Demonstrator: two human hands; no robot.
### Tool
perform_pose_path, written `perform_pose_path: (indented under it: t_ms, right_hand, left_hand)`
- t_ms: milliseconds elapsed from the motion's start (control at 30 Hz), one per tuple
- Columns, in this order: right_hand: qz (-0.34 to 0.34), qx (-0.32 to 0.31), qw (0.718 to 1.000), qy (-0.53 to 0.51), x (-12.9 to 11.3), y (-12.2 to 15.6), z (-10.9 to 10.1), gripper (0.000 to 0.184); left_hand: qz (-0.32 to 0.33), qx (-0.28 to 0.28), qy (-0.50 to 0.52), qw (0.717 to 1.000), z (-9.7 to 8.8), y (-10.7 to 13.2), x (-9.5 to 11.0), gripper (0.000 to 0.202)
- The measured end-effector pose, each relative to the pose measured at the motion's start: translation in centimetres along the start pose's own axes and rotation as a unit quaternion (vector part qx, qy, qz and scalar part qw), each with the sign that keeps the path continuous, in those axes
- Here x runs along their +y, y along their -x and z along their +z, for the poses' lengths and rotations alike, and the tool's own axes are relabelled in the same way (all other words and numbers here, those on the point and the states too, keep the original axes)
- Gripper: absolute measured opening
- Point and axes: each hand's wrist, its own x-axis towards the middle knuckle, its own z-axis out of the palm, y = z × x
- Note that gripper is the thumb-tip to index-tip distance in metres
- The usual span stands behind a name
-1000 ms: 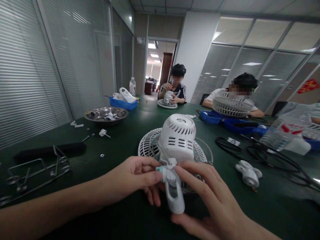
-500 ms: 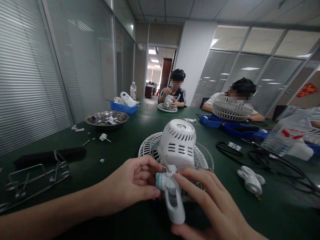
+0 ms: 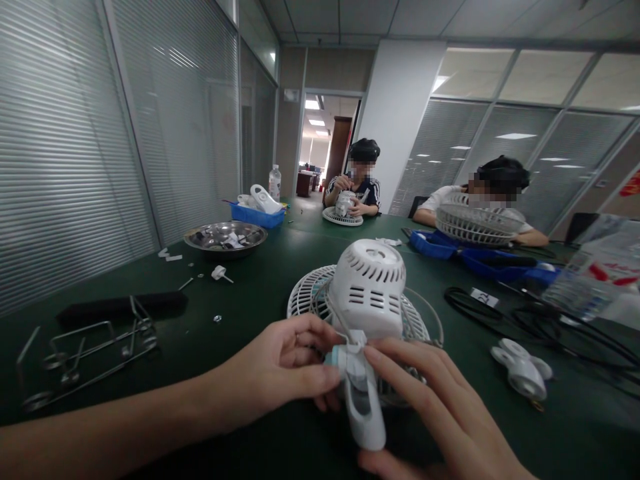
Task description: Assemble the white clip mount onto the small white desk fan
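Before me on the green table, a white fan head (image 3: 370, 287) stands with its slotted motor cover upward, on a round white grille (image 3: 303, 297). From its near side a white fan neck (image 3: 369, 417) with a long opening slants toward me. A light-blue knob (image 3: 333, 356) sticks out of the neck's left side. My left hand (image 3: 287, 363) pinches this knob between thumb and fingers. My right hand (image 3: 435, 393) holds the neck, fingertips near its top and thumb at its lower end.
Bent metal wire stands (image 3: 100, 353) and a black bar (image 3: 120, 305) lie left. Behind them are a metal bowl (image 3: 225, 239) and a blue tray (image 3: 257, 215). Right are a white plastic part (image 3: 523, 372), black cables (image 3: 470, 313) and a plastic bottle (image 3: 590, 267). Two people sit across the table.
The whole view has shifted, so things appear farther right. My left thumb and fingers have closed onto the blue knob. My right hand keeps its hold on the neck.
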Motion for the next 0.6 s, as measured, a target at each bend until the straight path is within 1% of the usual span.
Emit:
perform_pose_path:
  t_ms: [100, 167, 233, 300, 333, 400, 500, 533, 600]
  right_hand:
    - [-0.005, -0.005, 1.000, 0.001, 0.0, 0.0, 0.0, 0.057]
    - [-0.007, -0.002, 1.000, 0.007, 0.2, 0.0, 0.1, 0.056]
    - [-0.015, 0.010, 1.000, 0.011, 0.3, 0.0, 0.3, 0.055]
    - [-0.020, 0.019, 1.000, 0.014, 0.4, 0.1, 0.4, 0.054]
    - [-0.020, 0.019, 1.000, 0.014, 0.3, 0.1, 0.4, 0.055]
    - [-0.018, 0.013, 1.000, 0.010, 0.1, 0.0, 0.1, 0.055]
    - [0.000, -0.016, 1.000, 0.007, -0.4, -0.2, -0.6, 0.053]
    - [0.007, -0.026, 1.000, 0.007, -0.6, -0.4, -0.8, 0.052]
    - [0.013, -0.036, 0.999, 0.006, -0.8, -0.5, -1.0, 0.050]
  left_hand:
    - [-0.042, -0.035, 0.003, 0.998, -0.1, -0.3, -0.3, 0.046]
    - [-0.045, -0.041, -0.003, 0.998, 0.0, -0.4, -0.4, 0.044]
    - [-0.018, -0.019, -0.008, 1.000, 0.2, -0.2, -0.3, 0.037]
    - [0.009, 0.009, -0.012, 1.000, 0.4, 0.1, -0.2, 0.042]
    - [0.017, 0.012, -0.012, 1.000, 0.4, 0.2, -0.2, 0.044]
    - [0.009, 0.001, -0.011, 1.000, 0.4, 0.1, -0.2, 0.042]
    - [-0.027, -0.014, -0.016, 0.999, 0.3, -0.1, -0.1, 0.047]
    - [-0.037, -0.012, -0.021, 0.999, 0.3, -0.2, 0.0, 0.047]
    - [-0.035, 0.005, -0.030, 0.999, 0.3, -0.1, 0.4, 0.040]
